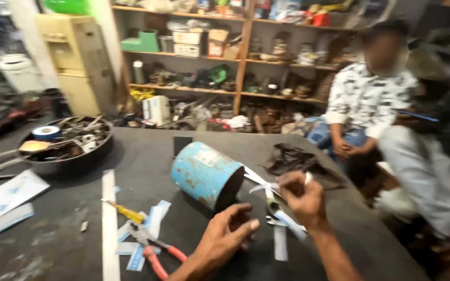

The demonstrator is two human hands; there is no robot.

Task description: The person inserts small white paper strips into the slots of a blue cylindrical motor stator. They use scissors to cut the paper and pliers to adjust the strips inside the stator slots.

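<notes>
We see the left hand (228,233) near the table's (53,244) front edge, fingers loosely curled, holding nothing. Right hand (300,196) pinches white paper strips (282,221). Just behind lies the blue cylinder (207,174) on its side, mid-table. Red-handled pliers (154,248) left; round tray (66,145) far-left corner.

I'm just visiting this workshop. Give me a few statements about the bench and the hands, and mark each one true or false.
1. The blue cylinder lies on its side. True.
2. The right hand is empty. False: it grips a strip of white sheet.
3. The pliers have red handles. True.
4. The left hand holds the pliers. False: they lie on the table, apart from it.
</notes>
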